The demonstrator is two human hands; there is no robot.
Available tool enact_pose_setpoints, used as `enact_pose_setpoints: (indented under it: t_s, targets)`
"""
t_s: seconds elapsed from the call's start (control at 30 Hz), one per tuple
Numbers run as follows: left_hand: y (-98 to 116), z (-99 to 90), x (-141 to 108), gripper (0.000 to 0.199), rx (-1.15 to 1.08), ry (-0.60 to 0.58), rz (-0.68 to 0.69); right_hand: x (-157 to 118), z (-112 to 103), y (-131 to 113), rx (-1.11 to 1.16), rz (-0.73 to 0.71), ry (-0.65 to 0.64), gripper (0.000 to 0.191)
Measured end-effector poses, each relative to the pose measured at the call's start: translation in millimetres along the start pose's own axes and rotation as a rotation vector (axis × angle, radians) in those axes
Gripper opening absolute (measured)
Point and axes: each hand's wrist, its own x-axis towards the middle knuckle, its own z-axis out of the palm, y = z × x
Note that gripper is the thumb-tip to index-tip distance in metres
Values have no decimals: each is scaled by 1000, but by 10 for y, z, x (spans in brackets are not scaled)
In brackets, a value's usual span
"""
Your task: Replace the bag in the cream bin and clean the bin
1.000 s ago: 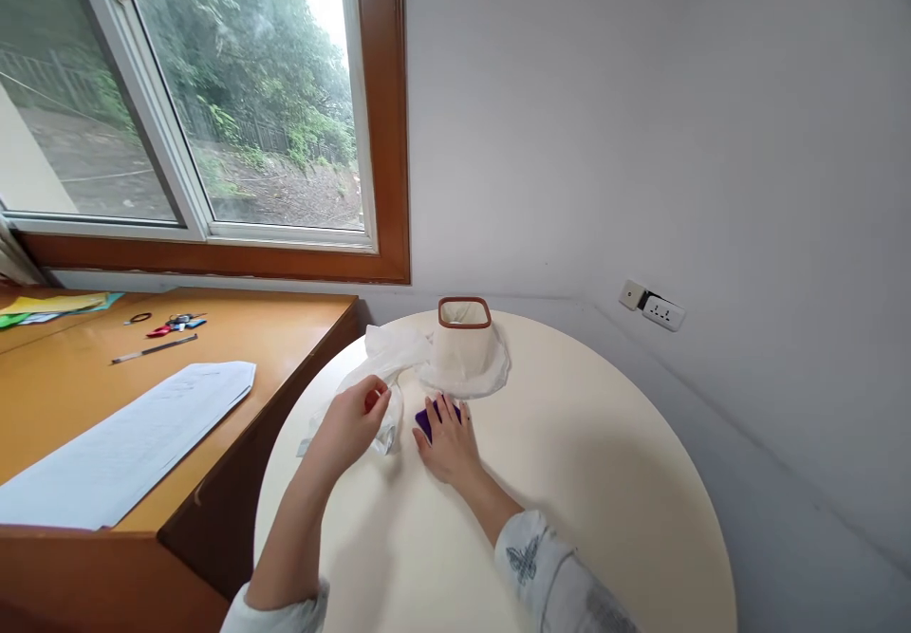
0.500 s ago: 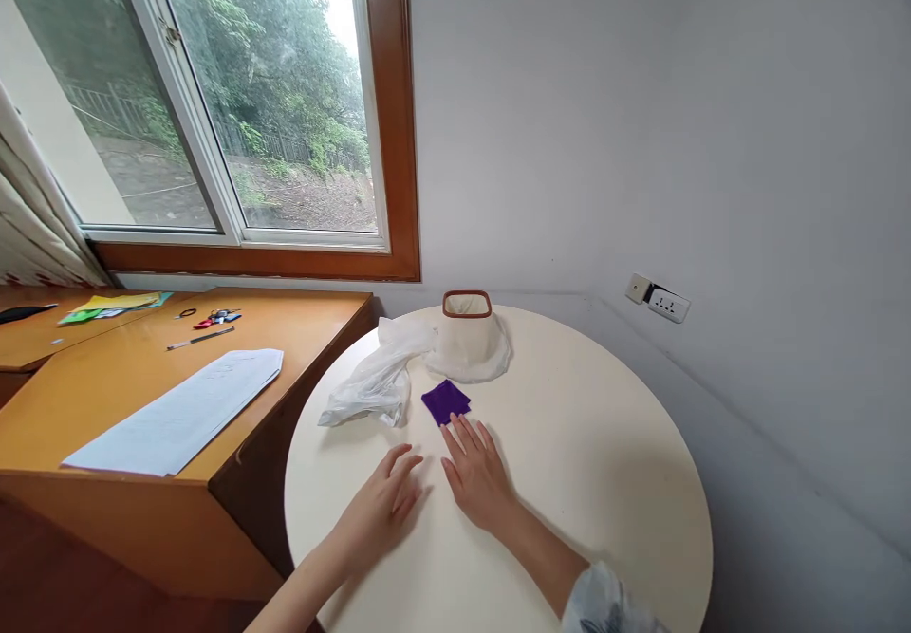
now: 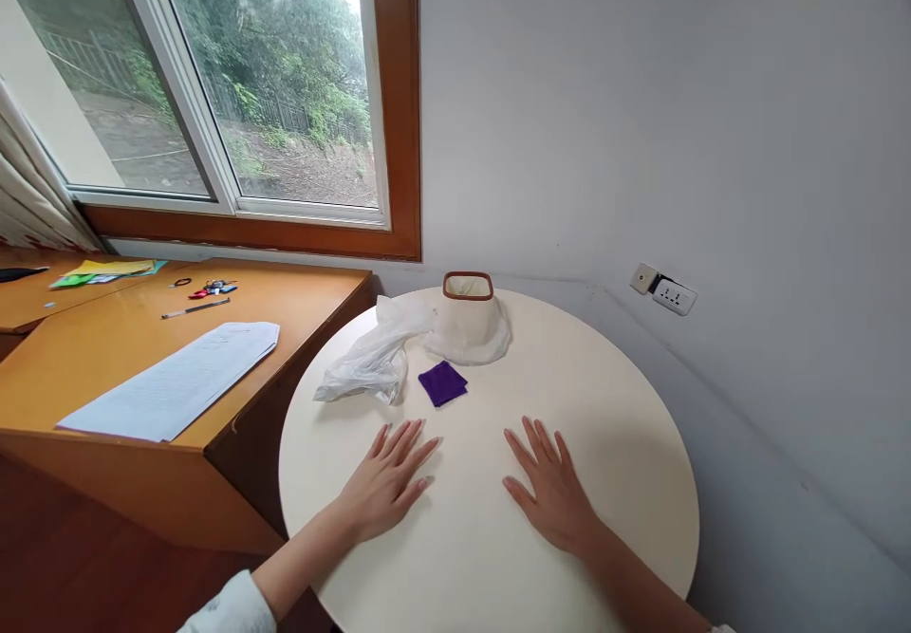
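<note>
My left hand (image 3: 388, 483) rests flat on the round cream table (image 3: 470, 557), fingers spread and holding nothing. Palm down on the right side is my right hand (image 3: 551, 491), its fingers also apart with nothing in them. A folded purple cloth (image 3: 442, 383) lies beyond both hands, nearest the left fingertips but not touched. Behind the cloth stands a small cream bin (image 3: 466, 320) with a brown rim, a translucent plastic bag gathered around its base. A crumpled whitish plastic bag (image 3: 366, 363) stretches to the left of the bin.
A wooden desk (image 3: 313, 301) adjoins on the left, with papers (image 3: 177, 381), a pen (image 3: 195, 308), keys (image 3: 215, 288) and coloured sheets (image 3: 106, 272). The window (image 3: 285, 92) and grey wall (image 3: 533, 139) are behind. A power socket (image 3: 674, 296) is on the right wall.
My right hand has left the purple cloth and moved right and nearer, spreading its fingers. My left hand has flattened onto the table. The camera view has tilted slightly down.
</note>
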Motion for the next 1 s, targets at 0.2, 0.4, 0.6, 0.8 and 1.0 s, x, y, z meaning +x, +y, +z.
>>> enact_pose_setpoints:
  t_s: [0.2, 0.4, 0.6, 0.8, 1.0]
  targets:
    - [-9, 91, 14, 54, 33, 18, -36, 12, 22, -11, 3, 15, -85, 59]
    - [-5, 137, 12, 54, 12, -32, -83, 16, 9, -37, -7, 38, -127, 58]
    - [3, 125, 16, 53, -10, -45, -105, 29, 29, -36, -17, 52, -123, 57]
    - [17, 113, 22, 51, -40, -40, -122, 34, 48, -30, -17, 68, -123, 55]
    - [5, 128, 33, 52, -50, -20, -116, 37, 41, -33, -22, 74, -122, 55]
